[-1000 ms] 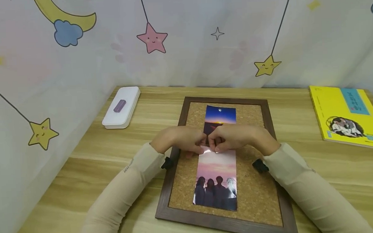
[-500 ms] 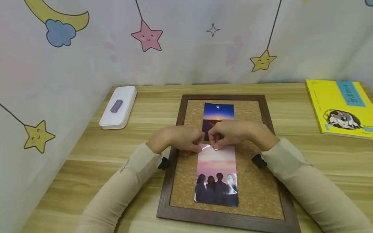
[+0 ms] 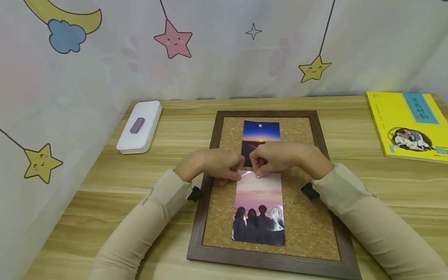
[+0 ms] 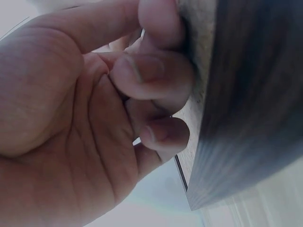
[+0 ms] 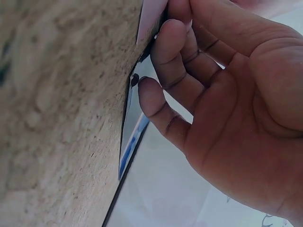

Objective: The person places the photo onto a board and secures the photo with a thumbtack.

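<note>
I saw a cork board [image 3: 308, 232] in a dark wooden frame [image 3: 272, 262] lying flat on the wooden desk [image 3: 171, 129], and it held two photos. The far one, a sunset photo [image 3: 261, 134], was fixed by a small silver pin [image 3: 260, 124] near its far edge. The near one, a group photo [image 3: 260, 213], showed four dark figures from behind under a pink and purple sky; its surface was glossy and caught a glare at the far left corner, which seemed slightly lifted. It lay in the middle of the board, its far edge right under my hands.

My left hand [image 3: 210, 167] had its fingers curled and appeared to pinch the far left corner of the group photo, though the wrist view showed only curled fingers [image 4: 156, 80] against the frame edge. My right hand [image 3: 284, 158] was curled too, thumb and forefinger pressed together on a second pin [image 3: 258, 176] at the photo's far edge; the pin was tiny, so I am not certain of the hold.

A white case [image 3: 139, 126] with a purple eraser [image 3: 137, 125] on its lid sat far left. A yellow book [image 3: 412, 127] lay far right; the writing on its blue label was too small for me to read. The letters on my left sleeve [image 3: 148, 196] were unreadable as well.
</note>
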A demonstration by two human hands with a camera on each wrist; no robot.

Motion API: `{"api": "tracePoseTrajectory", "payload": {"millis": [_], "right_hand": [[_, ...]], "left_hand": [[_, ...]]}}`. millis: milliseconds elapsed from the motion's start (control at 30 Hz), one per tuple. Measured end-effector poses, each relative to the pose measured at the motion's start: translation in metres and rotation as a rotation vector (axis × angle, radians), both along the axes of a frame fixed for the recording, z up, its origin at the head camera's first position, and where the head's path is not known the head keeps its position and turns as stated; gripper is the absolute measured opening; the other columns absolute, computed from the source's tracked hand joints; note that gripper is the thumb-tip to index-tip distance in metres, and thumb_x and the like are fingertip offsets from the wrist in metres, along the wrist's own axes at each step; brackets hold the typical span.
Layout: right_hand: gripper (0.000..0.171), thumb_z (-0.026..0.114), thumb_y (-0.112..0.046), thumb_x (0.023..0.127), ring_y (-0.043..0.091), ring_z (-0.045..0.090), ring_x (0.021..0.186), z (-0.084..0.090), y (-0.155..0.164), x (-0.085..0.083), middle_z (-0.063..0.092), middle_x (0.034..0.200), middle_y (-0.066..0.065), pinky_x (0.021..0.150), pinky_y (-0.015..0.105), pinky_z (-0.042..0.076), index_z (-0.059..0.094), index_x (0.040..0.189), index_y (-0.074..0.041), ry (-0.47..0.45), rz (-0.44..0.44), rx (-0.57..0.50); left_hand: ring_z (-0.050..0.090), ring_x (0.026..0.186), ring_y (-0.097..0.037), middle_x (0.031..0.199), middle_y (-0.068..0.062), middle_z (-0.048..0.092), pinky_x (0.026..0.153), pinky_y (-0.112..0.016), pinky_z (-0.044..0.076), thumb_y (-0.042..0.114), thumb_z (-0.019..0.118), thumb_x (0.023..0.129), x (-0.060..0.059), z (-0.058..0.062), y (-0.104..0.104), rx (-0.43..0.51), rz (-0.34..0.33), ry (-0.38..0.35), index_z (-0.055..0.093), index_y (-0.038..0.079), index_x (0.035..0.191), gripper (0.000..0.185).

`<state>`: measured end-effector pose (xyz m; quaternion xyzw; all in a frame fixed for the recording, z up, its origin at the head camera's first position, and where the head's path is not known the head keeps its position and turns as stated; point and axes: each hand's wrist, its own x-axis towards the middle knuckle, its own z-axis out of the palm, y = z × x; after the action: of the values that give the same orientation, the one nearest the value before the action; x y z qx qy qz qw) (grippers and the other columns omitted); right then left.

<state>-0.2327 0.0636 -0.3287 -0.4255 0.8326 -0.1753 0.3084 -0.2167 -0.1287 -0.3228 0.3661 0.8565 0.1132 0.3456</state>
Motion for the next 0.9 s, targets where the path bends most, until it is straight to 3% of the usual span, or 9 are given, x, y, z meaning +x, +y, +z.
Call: {"api": "tracePoseTrajectory", "payload": {"millis": [700,900], "right_hand": [[0.01,0.062,-0.017,0.083,0.008,0.044,0.057,0.0008,-0.0023,0.0003,0.051,0.066,-0.005,0.055,0.024,0.036,0.056,0.076,-0.014,0.02,0.012,0.015],[0.013,0.064,-0.019,0.082,0.009,0.044,0.058,-0.0005,-0.0059,0.0032,0.049,0.065,-0.006,0.055,0.024,0.035,0.054,0.075,-0.014,0.063,0.005,0.037]], "left_hand": [[0.058,0.053,-0.014,0.058,-0.003,0.061,0.054,-0.021,0.037,0.022,0.052,0.09,0.0002,0.001,0.0019,-0.027,-0.002,0.014,0.048,0.01,0.082,0.016],[0.059,0.054,-0.016,0.058,-0.004,0.06,0.055,-0.022,0.038,0.022,0.052,0.09,0.0009,0.0004,0.0008,-0.018,-0.001,0.005,0.048,0.009,0.082,0.016]]}}
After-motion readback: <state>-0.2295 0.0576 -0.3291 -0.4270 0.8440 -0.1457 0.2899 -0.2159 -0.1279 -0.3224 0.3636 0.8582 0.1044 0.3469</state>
